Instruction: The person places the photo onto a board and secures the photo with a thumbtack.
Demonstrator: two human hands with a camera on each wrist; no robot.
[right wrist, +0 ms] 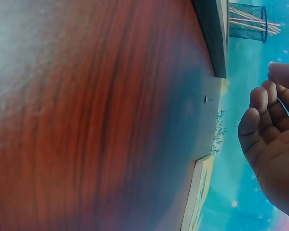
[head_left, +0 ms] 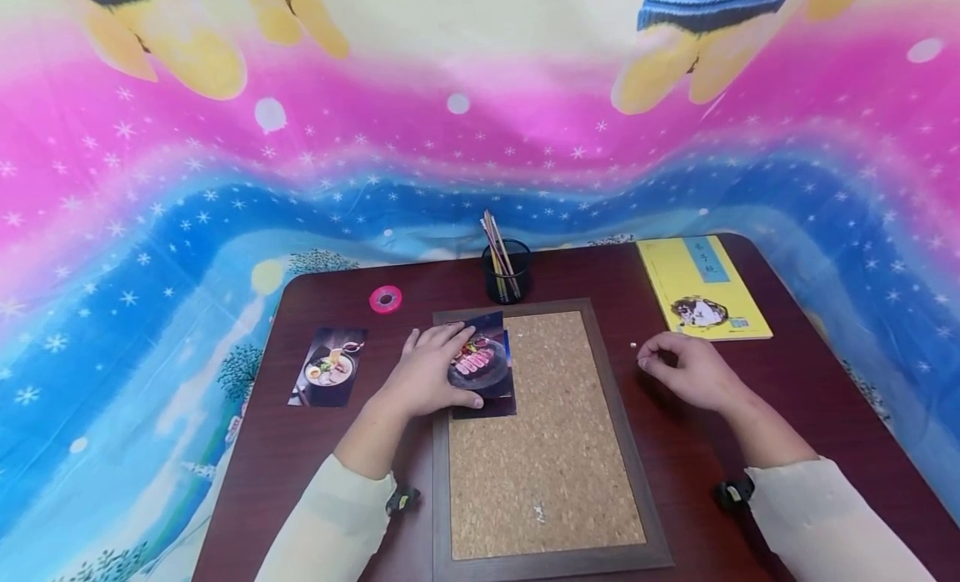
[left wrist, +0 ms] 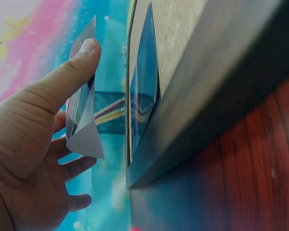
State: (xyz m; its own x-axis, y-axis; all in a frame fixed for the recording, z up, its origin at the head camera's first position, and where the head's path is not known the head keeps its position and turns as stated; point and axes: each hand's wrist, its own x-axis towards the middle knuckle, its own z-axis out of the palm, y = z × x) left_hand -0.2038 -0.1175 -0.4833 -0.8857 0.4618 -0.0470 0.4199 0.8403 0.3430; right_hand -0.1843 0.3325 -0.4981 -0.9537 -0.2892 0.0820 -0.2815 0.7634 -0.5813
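Observation:
My left hand (head_left: 429,369) holds a photo card of sliced meat on a dark plate (head_left: 480,361) over the upper left of a framed cork board (head_left: 555,449). In the left wrist view the card (left wrist: 82,110) bends between thumb and fingers, apart from the board. Beneath it, another glossy photo (left wrist: 144,82) lies at the board's edge, mostly covered in the head view. To the board's right, my right hand (head_left: 690,369) hovers over the table with loosely bent fingers, nothing visible between them. Just beyond its fingertips lies a tiny pale piece (head_left: 633,345).
A noodle-bowl photo (head_left: 327,369) lies on the table at left, below a pink tape roll (head_left: 386,299). Behind the board stands a black mesh cup (head_left: 507,273) of pencils. A yellow book (head_left: 701,286) lies at the back right. Printed cloth surrounds the table.

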